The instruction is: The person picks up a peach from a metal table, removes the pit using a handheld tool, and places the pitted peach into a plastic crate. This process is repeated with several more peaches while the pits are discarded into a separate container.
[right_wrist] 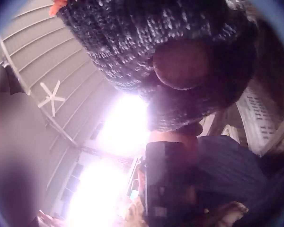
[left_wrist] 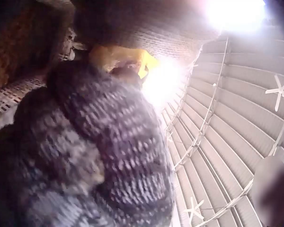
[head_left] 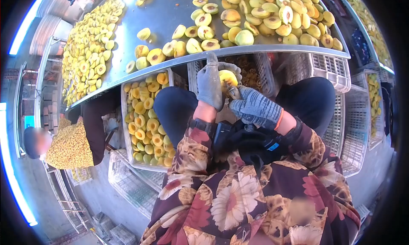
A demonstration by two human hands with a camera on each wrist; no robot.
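In the head view my left hand (head_left: 208, 85), in a grey glove, holds a yellow peach half (head_left: 228, 78) over a crate below the table edge. My right hand (head_left: 257, 108), in a striped knit glove, grips a short tool (head_left: 234, 92) whose metal end is right at the peach's cut face. The round brown end of its handle (right_wrist: 182, 64) pokes out of the curled glove in the right wrist view. In the left wrist view the yellow flesh shows between the two gloves, with a dark hollow in its middle. The tool's tip is hidden.
Peach halves (head_left: 277, 14), several with stones, lie heaped on the metal table (head_left: 123, 36) ahead. A crate of pitted halves (head_left: 149, 117) stands left of my knees; a crate with brown scraps (head_left: 251, 72) is under the table edge. Another person (head_left: 70, 144) sits at left.
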